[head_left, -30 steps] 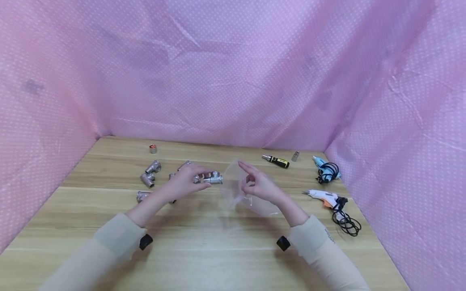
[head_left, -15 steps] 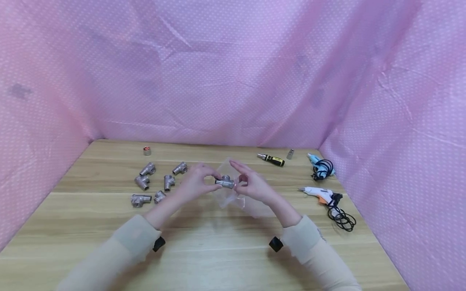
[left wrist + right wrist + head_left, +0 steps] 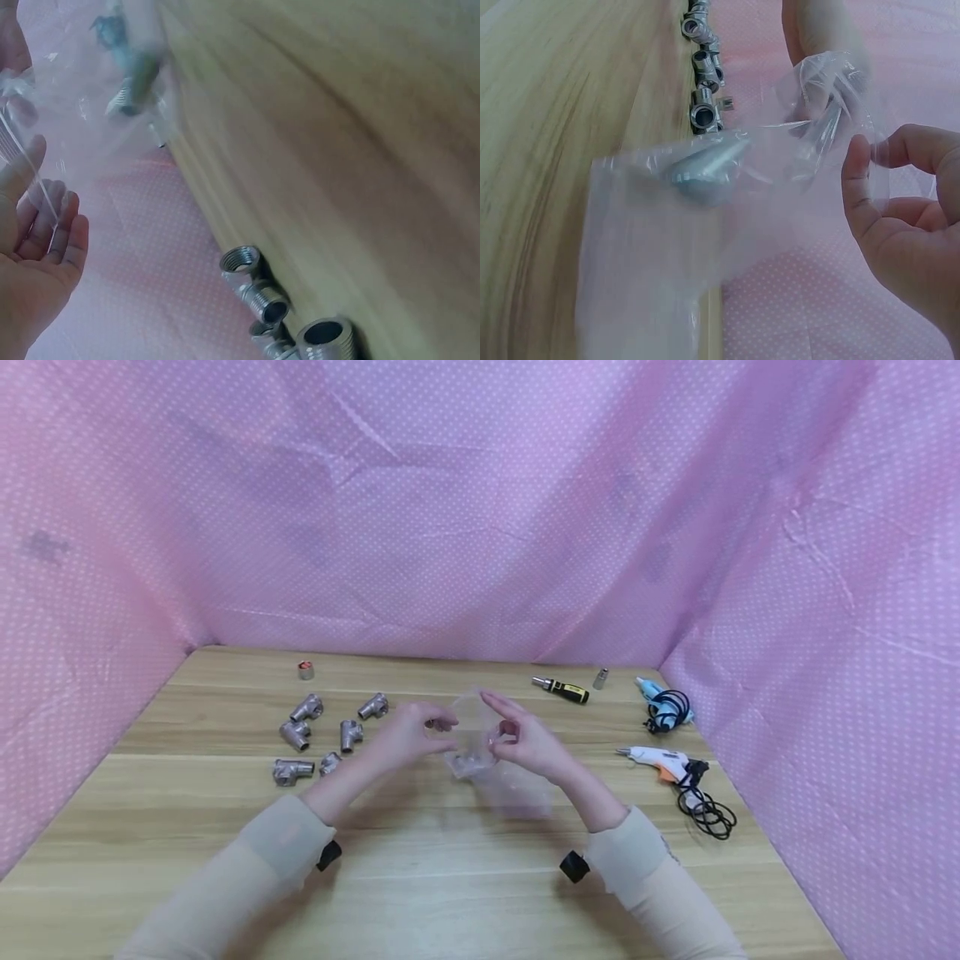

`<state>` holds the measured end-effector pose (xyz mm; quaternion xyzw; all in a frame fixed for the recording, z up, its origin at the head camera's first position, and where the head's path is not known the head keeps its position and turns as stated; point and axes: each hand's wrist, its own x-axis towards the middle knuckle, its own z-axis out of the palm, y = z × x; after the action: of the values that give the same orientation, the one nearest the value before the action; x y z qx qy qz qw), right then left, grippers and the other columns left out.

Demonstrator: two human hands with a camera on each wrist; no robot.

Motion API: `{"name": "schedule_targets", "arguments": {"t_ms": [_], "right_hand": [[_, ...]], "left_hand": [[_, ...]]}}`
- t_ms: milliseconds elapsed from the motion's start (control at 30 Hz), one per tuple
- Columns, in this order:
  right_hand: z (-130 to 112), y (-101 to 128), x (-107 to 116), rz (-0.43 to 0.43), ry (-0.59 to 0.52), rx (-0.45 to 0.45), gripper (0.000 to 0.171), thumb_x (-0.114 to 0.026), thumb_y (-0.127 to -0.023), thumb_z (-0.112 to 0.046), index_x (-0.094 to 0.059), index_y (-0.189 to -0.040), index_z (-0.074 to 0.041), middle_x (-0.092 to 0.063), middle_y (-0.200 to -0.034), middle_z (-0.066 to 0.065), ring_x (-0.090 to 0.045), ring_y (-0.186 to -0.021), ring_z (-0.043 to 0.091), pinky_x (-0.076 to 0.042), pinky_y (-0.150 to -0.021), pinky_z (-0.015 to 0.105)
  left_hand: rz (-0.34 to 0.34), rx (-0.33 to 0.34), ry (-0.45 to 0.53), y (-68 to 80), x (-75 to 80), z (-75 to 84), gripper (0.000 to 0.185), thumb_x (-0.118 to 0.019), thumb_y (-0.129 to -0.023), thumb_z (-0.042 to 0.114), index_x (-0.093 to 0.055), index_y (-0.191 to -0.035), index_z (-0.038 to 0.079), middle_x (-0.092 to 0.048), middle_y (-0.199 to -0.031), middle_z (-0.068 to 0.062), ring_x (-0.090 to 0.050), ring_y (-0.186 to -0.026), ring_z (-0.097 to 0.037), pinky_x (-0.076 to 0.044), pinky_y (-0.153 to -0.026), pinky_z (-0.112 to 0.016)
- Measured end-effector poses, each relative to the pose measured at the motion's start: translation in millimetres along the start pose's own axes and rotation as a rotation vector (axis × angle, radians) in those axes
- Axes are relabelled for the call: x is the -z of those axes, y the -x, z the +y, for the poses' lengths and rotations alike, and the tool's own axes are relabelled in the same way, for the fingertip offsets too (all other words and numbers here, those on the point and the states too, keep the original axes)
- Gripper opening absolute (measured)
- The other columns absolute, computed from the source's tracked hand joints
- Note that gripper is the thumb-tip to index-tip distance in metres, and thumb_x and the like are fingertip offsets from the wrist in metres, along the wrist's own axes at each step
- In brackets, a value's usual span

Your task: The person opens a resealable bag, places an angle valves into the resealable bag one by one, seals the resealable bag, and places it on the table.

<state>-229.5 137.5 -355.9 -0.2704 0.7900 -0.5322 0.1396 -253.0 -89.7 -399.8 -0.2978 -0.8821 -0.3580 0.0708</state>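
Observation:
My right hand [image 3: 528,745] pinches the rim of a clear plastic bag [image 3: 645,247] at the middle of the table. A blurred metal pipe fitting [image 3: 709,169] is inside the bag, seen through the film. My left hand [image 3: 412,733] is at the bag's mouth, thumb and fingers apart with nothing between them. In the left wrist view the bag's edge crosses in front of the left hand's fingers [image 3: 71,240]. Several metal tee fittings [image 3: 350,735] lie on the table left of the hands.
A small round metal piece with red inside [image 3: 306,670] stands at the back left. Back right are a black-and-yellow screwdriver [image 3: 562,690] and a small metal piece [image 3: 601,678]. Blue [image 3: 666,706] and white [image 3: 667,762] glue guns with coiled cords lie at the right. Pink cloth surrounds the table.
The left hand brought a metal tee fitting rightward to the bag's mouth and let it go. The fitting is now lower, inside the bag. The right hand kept hold of the bag.

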Motion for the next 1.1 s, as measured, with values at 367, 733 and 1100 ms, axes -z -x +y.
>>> {"name": "schedule_targets", "arguments": {"t_ms": [367, 733, 1100], "right_hand": [[-1.6, -2.7, 3.0, 0.003, 0.006, 0.018, 0.079, -0.057, -0.078, 0.015, -0.023, -0.148, -0.001, -0.014, -0.156, 0.018, -0.057, -0.088, 0.029, -0.057, -0.069, 0.024], [-3.1, -0.2, 4.1, 0.005, 0.016, 0.004, 0.078, -0.058, -0.079, 0.014, -0.023, -0.148, 0.0, -0.014, -0.156, 0.016, -0.056, -0.085, 0.022, -0.057, -0.069, 0.025], [2.9, 0.7, 2.7, -0.021, -0.037, -0.008, 0.08, -0.056, -0.079, 0.016, -0.021, -0.149, -0.002, -0.011, -0.158, 0.012, -0.056, -0.091, 0.033, -0.058, -0.073, 0.028]], "left_hand": [[0.024, -0.053, 0.037, 12.9, 25.1, 0.1, 0.039, -0.079, -0.076, 0.025, -0.068, -0.112, 0.013, -0.069, -0.11, 0.002, -0.063, -0.106, -0.018, -0.049, -0.096, -0.039], [-0.046, 0.071, -0.05, 50.9, 71.3, -23.7, 0.058, -0.079, -0.076, 0.029, -0.057, -0.128, 0.015, -0.058, -0.13, -0.006, -0.049, -0.123, -0.03, -0.04, -0.103, -0.051], [-0.094, 0.021, -0.242, 91.8, 83.3, -79.8, 0.066, -0.084, -0.066, 0.029, -0.059, -0.124, 0.008, -0.06, -0.124, -0.015, -0.05, -0.115, -0.039, -0.035, -0.097, -0.064]]}}
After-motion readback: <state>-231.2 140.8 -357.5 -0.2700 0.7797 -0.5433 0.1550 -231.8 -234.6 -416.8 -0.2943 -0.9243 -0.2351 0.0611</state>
